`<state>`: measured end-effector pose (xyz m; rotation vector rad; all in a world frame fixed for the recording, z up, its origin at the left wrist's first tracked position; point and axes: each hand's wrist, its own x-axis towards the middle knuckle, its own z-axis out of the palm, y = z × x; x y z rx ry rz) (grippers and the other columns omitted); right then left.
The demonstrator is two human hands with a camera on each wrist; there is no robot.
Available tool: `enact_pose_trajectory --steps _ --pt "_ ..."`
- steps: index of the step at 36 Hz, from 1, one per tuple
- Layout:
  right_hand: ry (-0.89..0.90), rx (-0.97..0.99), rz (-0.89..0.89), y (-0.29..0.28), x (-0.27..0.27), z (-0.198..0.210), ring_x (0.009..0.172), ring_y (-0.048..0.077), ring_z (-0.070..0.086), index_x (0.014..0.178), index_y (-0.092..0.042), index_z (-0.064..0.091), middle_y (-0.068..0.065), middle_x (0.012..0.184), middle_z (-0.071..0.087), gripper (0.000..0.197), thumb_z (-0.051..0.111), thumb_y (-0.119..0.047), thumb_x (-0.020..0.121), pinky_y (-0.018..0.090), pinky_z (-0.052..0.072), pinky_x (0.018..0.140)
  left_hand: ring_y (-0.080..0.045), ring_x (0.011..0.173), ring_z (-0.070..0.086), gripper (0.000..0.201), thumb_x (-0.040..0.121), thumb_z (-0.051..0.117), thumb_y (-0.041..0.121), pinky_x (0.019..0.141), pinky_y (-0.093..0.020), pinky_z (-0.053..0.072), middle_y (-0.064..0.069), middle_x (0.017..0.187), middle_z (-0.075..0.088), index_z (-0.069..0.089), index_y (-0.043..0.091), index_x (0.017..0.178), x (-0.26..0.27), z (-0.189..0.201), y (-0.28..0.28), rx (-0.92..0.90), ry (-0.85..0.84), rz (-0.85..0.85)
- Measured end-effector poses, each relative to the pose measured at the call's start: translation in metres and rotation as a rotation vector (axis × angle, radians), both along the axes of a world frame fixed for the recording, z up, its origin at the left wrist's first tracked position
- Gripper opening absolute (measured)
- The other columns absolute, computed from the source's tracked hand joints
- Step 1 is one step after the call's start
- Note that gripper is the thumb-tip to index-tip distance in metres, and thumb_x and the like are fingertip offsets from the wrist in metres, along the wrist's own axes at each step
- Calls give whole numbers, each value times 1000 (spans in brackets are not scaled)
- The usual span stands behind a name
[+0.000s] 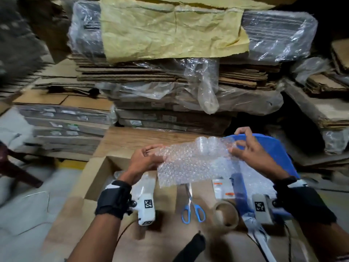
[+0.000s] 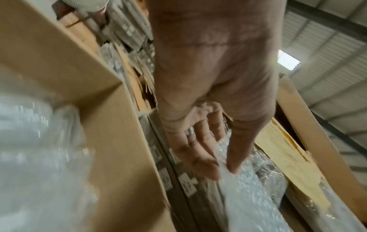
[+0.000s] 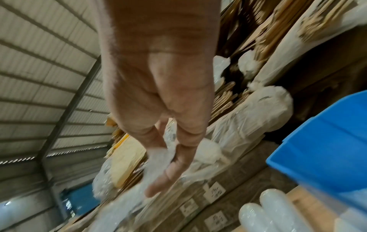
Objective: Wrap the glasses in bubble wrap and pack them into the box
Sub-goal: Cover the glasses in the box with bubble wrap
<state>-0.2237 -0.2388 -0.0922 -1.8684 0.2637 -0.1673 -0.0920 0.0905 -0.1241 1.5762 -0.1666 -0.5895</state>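
Note:
A sheet of bubble wrap [image 1: 192, 163] is held up between both hands above the work surface. My left hand [image 1: 145, 157] pinches its left edge; in the left wrist view the thumb and fingers [image 2: 200, 163] close on the bubble wrap [image 2: 244, 196]. My right hand [image 1: 247, 148] pinches the right edge, seen in the right wrist view as fingers [image 3: 174, 169] on the bubble wrap [image 3: 158, 160]. A rounded bulge [image 1: 205, 146] shows under the sheet's top edge; what it is I cannot tell. The open cardboard box [image 1: 96, 176] stands at lower left, with clear wrapped items [image 2: 35, 149] inside.
Blue-handled scissors [image 1: 192, 207] and a roll of brown tape [image 1: 225, 216] lie on the cardboard surface below the sheet. A blue plastic crate [image 1: 272, 146] stands at the right with bubble wrap in it. Stacks of flattened cartons [image 1: 170, 87] fill the back.

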Motion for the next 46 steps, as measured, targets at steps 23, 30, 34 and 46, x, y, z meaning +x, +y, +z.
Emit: enact_pose_trajectory --steps 23,30,34,46 --pt "447 -844 567 258 118 -70 94 20 51 110 -13 63 4 110 50 42 87 -13 76 29 47 76 -36 102 64 23 81 62 -11 77 -39 53 -12 123 58 67 10 88 51 -46 164 1141 -822 -448" --pt "526 -1092 692 287 117 -90 106 31 63 130 -3 54 15 131 51 51 73 9 84 31 52 77 -28 115 60 37 99 53 -1 95 -39 56 -13 133 51 56 9 134 44 -59 156 1393 -929 -672" --pt "526 -1223 743 298 115 -94 110 31 62 126 -6 56 15 130 54 48 78 1 83 39 58 86 -28 116 58 41 100 54 2 97 -39 54 -15 134 49 51 10 140 41 -67 152 1507 -987 -762" --pt "404 -1643 743 317 114 -75 141 35 25 123 -23 67 13 149 36 39 76 -33 87 48 27 110 -25 115 55 22 98 61 21 99 -39 37 -7 123 59 64 24 119 34 -65 140 1697 -1189 -913"
